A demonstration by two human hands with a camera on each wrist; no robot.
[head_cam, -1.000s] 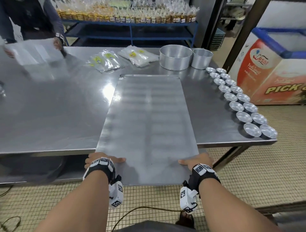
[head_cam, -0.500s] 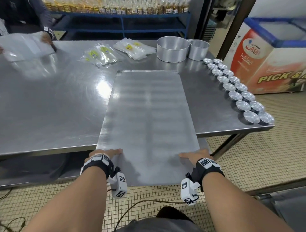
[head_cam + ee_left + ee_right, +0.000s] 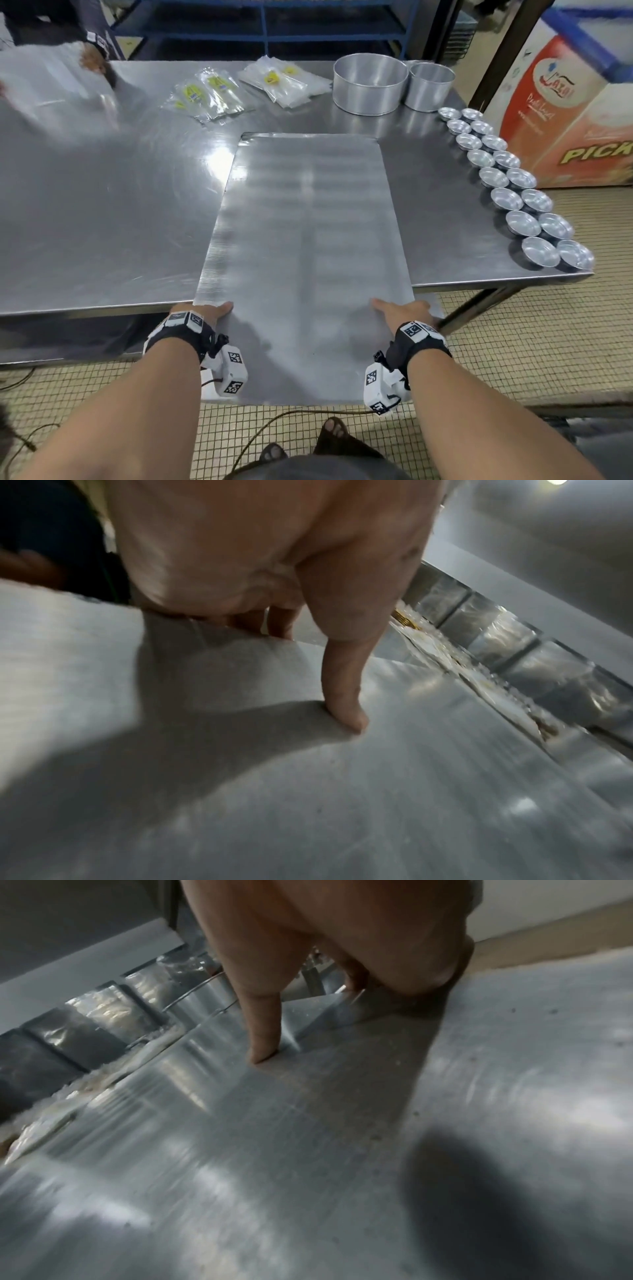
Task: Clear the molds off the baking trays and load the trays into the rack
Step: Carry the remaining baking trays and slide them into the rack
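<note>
A flat metal baking tray [image 3: 308, 240] lies lengthwise on the steel table [image 3: 102, 222], its near end sticking out past the table's front edge. My left hand [image 3: 209, 311] grips the tray's left edge, thumb on top [image 3: 346, 712], fingers under. On the right edge my right hand [image 3: 404, 311] holds it the same way, thumb pressed on the top face [image 3: 262, 1047]. Several small round metal molds [image 3: 513, 198] stand in two rows along the table's right edge, off the tray.
Two round cake tins [image 3: 370, 85] stand at the table's back, with clear plastic packets [image 3: 239, 89] to their left. Another person's hand [image 3: 92, 58] handles plastic sheets at the far left. A blue shelf stands behind, a chest freezer [image 3: 565, 113] on the right.
The tray has slid toward me, so more of it overhangs the table's front edge. Both hands kept their hold on its sides.
</note>
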